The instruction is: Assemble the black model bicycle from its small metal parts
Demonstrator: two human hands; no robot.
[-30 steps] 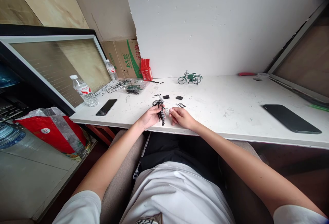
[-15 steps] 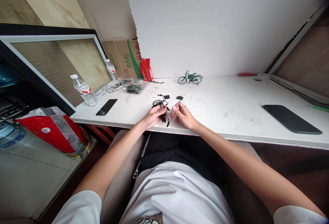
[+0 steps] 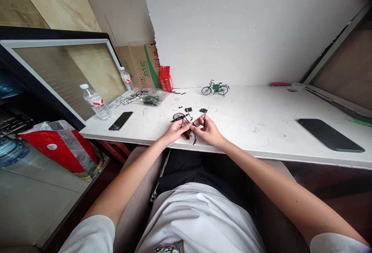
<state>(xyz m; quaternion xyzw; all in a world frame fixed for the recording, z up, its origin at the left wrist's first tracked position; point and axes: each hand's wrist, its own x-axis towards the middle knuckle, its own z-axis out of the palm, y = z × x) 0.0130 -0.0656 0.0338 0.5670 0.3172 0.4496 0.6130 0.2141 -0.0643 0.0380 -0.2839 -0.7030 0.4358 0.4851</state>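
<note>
A black, partly built model bicycle (image 3: 191, 133) is held just above the front edge of the white table, one spoked wheel toward the back. My left hand (image 3: 174, 132) grips its frame from the left, thumb on top. My right hand (image 3: 209, 131) is closed beside it, thumb and fingertips meeting the bicycle near the left fingertips. A thin dark tool (image 3: 204, 119) sticks up between the right fingers; its kind cannot be made out. Small black parts (image 3: 188, 109) lie behind the hands. Farther back stands a green model bicycle (image 3: 215, 88).
A smartphone (image 3: 121, 121) and a water bottle (image 3: 97, 104) are at the left. Part frames (image 3: 134, 97) and a clear bag of parts (image 3: 153, 98) lie behind them, near a red box (image 3: 166, 78). A dark, flat device (image 3: 330, 135) rests at the right.
My right hand has moved left and its fingertips now touch the model bicycle. The bicycle has turned slightly in my left hand, shifting a little to the right.
</note>
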